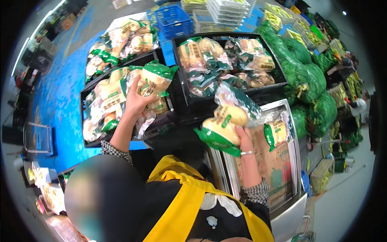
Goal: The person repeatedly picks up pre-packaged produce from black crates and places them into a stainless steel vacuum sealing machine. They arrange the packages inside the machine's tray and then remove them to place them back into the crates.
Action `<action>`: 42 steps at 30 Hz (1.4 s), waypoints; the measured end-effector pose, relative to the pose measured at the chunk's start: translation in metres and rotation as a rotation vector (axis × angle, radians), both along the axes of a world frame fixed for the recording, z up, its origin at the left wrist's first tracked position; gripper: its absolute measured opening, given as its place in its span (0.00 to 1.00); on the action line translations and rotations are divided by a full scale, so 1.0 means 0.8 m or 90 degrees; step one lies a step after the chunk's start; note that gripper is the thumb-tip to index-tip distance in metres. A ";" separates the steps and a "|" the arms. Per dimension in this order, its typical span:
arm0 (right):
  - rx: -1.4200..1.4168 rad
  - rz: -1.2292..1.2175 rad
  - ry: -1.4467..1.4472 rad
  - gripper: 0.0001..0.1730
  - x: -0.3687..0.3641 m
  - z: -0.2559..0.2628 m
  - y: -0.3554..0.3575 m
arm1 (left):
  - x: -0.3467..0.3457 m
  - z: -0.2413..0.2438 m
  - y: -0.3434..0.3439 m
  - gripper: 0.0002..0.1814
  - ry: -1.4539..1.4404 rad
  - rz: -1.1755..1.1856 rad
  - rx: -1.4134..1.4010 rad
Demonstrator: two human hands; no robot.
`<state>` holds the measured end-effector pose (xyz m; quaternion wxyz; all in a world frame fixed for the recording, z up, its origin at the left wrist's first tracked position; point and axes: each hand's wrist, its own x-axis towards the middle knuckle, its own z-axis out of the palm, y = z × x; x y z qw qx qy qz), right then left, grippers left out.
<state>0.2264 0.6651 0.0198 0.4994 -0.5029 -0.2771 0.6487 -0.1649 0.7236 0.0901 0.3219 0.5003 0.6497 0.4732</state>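
My left hand [136, 98] grips a clear and green plastic bag of pale, thick root vegetables, apparently lotus root [155, 79], at the right side of the left black crate [83, 121]. Its thumb and fingers are spread around the bag; part of the grip is hidden. In my right hand [245, 137] is another such bag [225, 125], raised at the left edge of a metal-framed scale or stand [297, 163]. Behind it, a clear and dark green bag [239, 98] reaches over the front rim of the right black crate [282, 85]. Both crates hold several bags.
A small bag [275, 133] lies on printed cardboard [272, 163] inside the metal frame. Farther off are a third filled crate [121, 62], a blue basket [173, 22] and stacked white crates [226, 15]. Green net sacks [313, 81] line the right side. People [359, 106] are at far right.
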 end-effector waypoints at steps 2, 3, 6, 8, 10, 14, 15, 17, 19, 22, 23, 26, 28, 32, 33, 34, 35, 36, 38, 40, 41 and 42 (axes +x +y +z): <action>-0.028 -0.066 0.004 0.29 -0.038 0.024 0.046 | 0.012 0.005 0.050 0.56 0.065 -0.055 0.029; -0.016 -0.076 0.036 0.28 -0.051 0.023 0.071 | 0.026 0.021 0.071 0.56 0.019 -0.094 -0.025; -0.026 -0.136 0.106 0.27 -0.093 0.028 0.145 | 0.051 0.024 0.145 0.57 0.231 -0.178 0.071; -0.040 -0.202 0.145 0.27 -0.123 0.019 0.187 | 0.076 0.035 0.179 0.58 0.324 -0.216 0.070; -0.108 -0.157 0.099 0.25 -0.126 0.009 0.211 | 0.094 0.017 0.217 0.56 0.410 -0.250 0.115; -0.177 0.182 -0.123 0.22 -0.077 0.051 0.206 | 0.130 -0.007 0.249 0.58 0.445 -0.334 0.017; -0.135 0.175 -0.172 0.20 -0.055 0.051 0.200 | 0.134 -0.013 0.252 0.58 0.468 -0.367 -0.021; -0.049 0.061 -0.277 0.19 0.020 0.033 0.186 | 0.133 -0.036 0.263 0.59 0.453 -0.435 -0.026; -0.029 -0.208 -0.401 0.15 0.118 -0.010 0.160 | 0.125 -0.050 0.275 0.54 0.423 -0.480 0.027; -0.207 -0.483 -0.962 0.38 0.265 -0.083 0.097 | 0.104 -0.060 0.316 0.39 0.312 -0.534 0.035; -0.296 -0.476 -0.922 0.45 0.303 -0.109 0.070 | 0.104 -0.062 0.338 0.33 0.295 -0.545 0.007; -0.428 -0.494 -0.987 0.61 0.365 -0.195 0.012 | 0.147 -0.034 0.371 0.29 0.366 -0.462 0.095; -0.509 -0.317 -0.760 0.62 0.319 -0.138 0.074 | 0.145 -0.023 0.389 0.28 0.413 -0.393 0.131; -0.522 -0.423 -0.563 0.58 0.341 -0.170 0.049 | 0.241 -0.015 0.426 0.34 0.447 -0.438 0.143; -0.497 -0.448 -0.484 0.56 0.338 -0.169 0.048 | 0.265 -0.027 0.440 0.38 0.433 -0.440 0.091; -0.477 -0.471 -0.406 0.53 0.335 -0.169 0.047 | 0.290 -0.037 0.453 0.44 0.424 -0.447 0.040; -0.383 -0.514 -0.243 0.50 0.342 -0.190 0.029 | 0.325 -0.033 0.463 0.49 0.338 -0.510 -0.064; -0.363 -0.501 -0.239 0.47 0.344 -0.199 0.032 | 0.337 -0.070 0.485 0.53 0.280 -0.465 -0.099; -0.330 -0.500 -0.234 0.41 0.352 -0.212 0.030 | 0.389 -0.062 0.491 0.60 0.177 -0.436 -0.253; -0.236 -0.579 -0.139 0.38 0.342 -0.232 0.033 | 0.413 -0.099 0.498 0.65 0.253 -0.383 -0.222; -0.194 -0.626 -0.091 0.37 0.328 -0.226 0.039 | 0.431 -0.091 0.481 0.67 0.351 -0.375 -0.174; -0.159 -0.635 0.022 0.37 0.316 -0.213 0.037 | 0.446 -0.079 0.467 0.66 0.484 -0.384 -0.209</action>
